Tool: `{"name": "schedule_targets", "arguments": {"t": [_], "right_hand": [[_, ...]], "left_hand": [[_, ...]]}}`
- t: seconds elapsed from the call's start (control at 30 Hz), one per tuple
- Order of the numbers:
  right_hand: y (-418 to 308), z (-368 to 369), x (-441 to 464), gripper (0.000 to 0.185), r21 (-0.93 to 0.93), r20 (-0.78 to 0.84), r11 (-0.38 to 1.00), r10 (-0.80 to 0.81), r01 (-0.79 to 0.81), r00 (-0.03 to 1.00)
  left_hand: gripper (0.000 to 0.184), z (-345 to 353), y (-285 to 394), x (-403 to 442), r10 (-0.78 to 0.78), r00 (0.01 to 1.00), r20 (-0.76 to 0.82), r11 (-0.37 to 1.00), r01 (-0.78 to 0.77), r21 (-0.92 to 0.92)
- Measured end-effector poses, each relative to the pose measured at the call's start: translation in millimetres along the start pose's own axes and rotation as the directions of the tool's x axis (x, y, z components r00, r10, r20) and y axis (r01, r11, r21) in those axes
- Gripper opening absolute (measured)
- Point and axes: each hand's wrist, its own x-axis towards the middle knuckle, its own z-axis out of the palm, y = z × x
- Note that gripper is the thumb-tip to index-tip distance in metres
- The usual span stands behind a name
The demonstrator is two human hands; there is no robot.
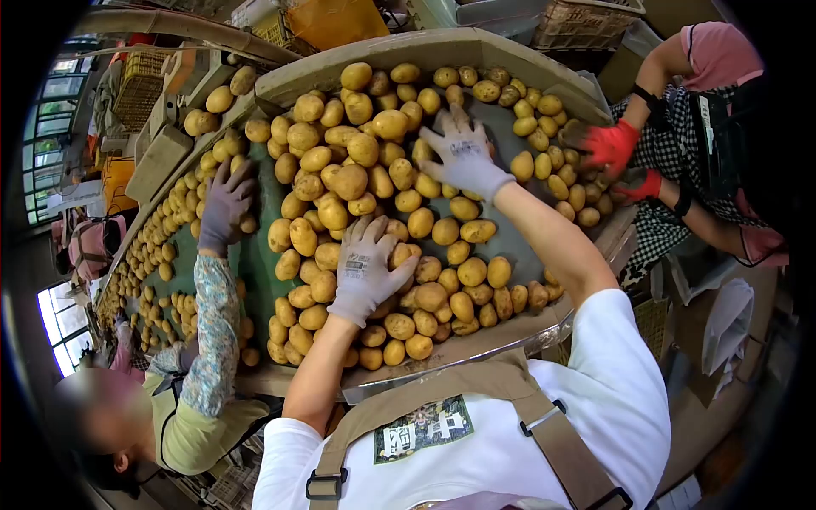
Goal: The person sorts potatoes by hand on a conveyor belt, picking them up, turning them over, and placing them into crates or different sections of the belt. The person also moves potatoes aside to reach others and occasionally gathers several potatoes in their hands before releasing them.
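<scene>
Potatoes [363,149] lie heaped in front of me on a dark green sorting surface [270,242]. My left hand [365,265], in a light grey glove, rests palm down on the near part of the heap. Its fingers are apart, with the thumb out to the right beside a potato [403,255]. Farther away and to the right, my right hand [464,153] wears the same kind of glove. It is open, fingers spread, over the edge of the heap and touching potatoes there. The undersides of both hands are hidden.
A raised board [382,51] edges the far side. On the right, a co-worker's red-gloved hand [610,146] is among potatoes; on the left, another person's gloved hand [225,204] touches potatoes. A metal-edged rim [544,336] runs before me. Crates [586,21] stand behind.
</scene>
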Motion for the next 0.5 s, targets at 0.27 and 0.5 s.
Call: {"name": "schedule_targets", "arguments": {"t": [0.27,0.5], "right_hand": [[0,-17,-27,0.056,0.12,0.253,0.992,-0.064,0.034,0.965],[-17,-132,-24,0.042,0.113,-0.746,0.737,-0.38,0.666,0.547]], "left_hand": [[0.045,2,-1,-1,0.011,1.0,-0.018,1.0,-0.012,-0.02],[0.045,1,0,-4,0.01,0.999,-0.036,1.0,-0.01,-0.012]]}}
